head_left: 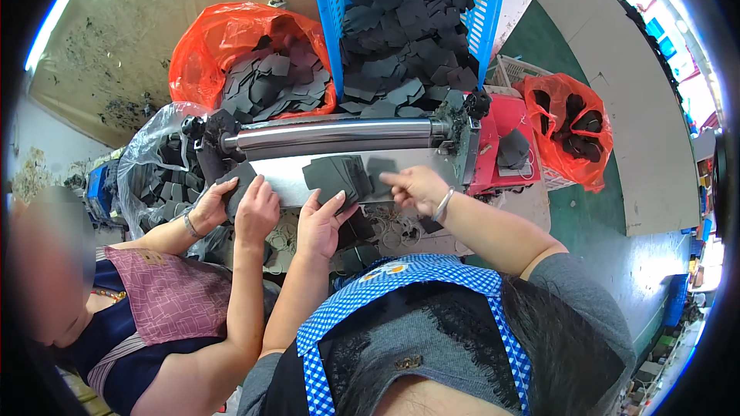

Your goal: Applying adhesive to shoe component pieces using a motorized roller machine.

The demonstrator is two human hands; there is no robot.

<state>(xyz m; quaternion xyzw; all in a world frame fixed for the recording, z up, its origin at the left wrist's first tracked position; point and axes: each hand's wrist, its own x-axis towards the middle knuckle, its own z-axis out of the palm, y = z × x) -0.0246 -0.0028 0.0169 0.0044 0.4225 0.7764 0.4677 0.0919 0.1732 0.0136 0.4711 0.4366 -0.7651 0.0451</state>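
My left hand [320,231] is closed on a fanned stack of thin dark grey sheet pieces [331,176], its thumb along the near edge. The stack rests over the pale metal feed plate [281,172] of a roller machine. My right hand [422,190] is beside it with the index finger stretched out. That fingertip meets the edge of a single dark grey piece [381,164] lying flat on the plate; the other fingers are partly curled. Just beyond both hands runs a shiny metal roller [335,135].
At my left, a co-worker's hands [254,212] hold dark pieces [240,181] at the plate's end. Behind the roller stand a blue basket [327,23] and a red plastic bag [193,42], both full of pieces. A red machine housing [493,146] and another red bag [597,166] are on the right.
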